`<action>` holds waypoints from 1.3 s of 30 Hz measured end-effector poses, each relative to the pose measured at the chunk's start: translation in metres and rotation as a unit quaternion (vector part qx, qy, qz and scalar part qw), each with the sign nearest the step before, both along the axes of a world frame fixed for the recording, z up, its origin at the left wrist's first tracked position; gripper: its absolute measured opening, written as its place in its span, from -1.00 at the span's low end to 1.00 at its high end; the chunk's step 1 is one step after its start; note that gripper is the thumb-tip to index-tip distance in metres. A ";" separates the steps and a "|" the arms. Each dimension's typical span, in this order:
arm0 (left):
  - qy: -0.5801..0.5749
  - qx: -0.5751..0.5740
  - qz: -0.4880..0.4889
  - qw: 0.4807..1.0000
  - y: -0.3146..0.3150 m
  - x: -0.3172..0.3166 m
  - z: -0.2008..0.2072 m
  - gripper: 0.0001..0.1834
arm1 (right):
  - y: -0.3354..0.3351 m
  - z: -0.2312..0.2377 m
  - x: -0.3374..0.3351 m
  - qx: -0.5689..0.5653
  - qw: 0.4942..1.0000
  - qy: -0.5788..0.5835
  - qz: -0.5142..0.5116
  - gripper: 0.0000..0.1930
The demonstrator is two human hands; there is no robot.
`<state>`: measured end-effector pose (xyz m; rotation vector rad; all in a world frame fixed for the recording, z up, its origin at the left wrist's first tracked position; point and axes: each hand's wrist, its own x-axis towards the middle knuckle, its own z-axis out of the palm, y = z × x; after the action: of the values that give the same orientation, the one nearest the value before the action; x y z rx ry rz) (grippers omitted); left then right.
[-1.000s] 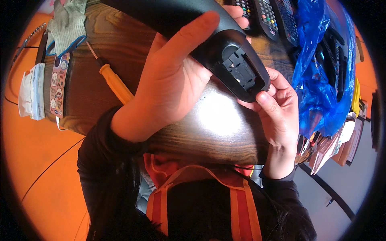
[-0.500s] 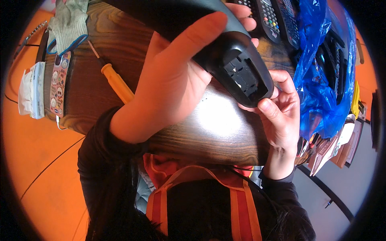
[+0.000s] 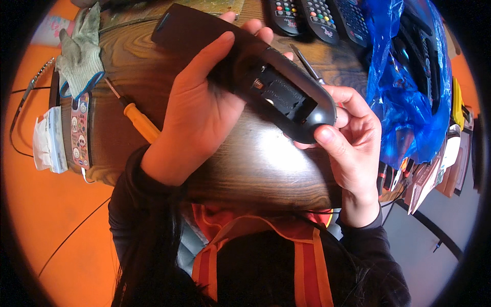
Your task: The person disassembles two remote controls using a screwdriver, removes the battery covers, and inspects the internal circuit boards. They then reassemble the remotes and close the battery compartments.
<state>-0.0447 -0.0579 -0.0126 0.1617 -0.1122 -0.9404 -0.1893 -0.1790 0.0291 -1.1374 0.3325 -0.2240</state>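
Note:
A black remote control (image 3: 240,56) is held above the wooden table, its back turned up and its battery compartment uncovered. Small metal contacts show inside, and I see no batteries there. My left hand (image 3: 204,97) wraps round the middle of the remote, thumb lying across its back. At the rounded near end, my right hand (image 3: 353,133) pinches the remote between thumb and fingers. The buttons are hidden underneath. On the table left of my left hand lies a screwdriver (image 3: 140,123) with an orange handle.
A dark thin-shafted tool (image 3: 307,64) lies behind the remote. Several remotes (image 3: 319,20) rest at the back. A blue plastic bag (image 3: 404,112) with dark things inside stands at right. A knit glove (image 3: 82,61), a patterned phone case (image 3: 80,133) and a white packet (image 3: 48,140) lie at left.
The remote has come lower and away from the camera, tilting so its whole back and far end show. Both hands keep hold of it.

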 end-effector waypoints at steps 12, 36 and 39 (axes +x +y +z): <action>-0.061 -0.059 -0.018 0.996 0.001 0.002 0.000 -0.57 | 0.003 -0.001 0.000 -0.048 0.998 -0.023 -0.020 -0.47; -0.197 0.058 0.000 0.979 0.005 -0.015 0.017 -0.64 | -0.005 0.006 -0.007 -0.219 0.973 -0.059 -0.037 -0.65; -0.171 0.086 -0.025 0.981 0.001 -0.019 0.016 -0.63 | 0.000 0.002 -0.004 -0.058 0.996 -0.021 -0.062 -0.61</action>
<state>-0.0641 -0.0566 0.0038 0.4824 -0.3545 -0.9662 -0.1933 -0.1794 0.0314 -1.2250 0.3575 -0.3807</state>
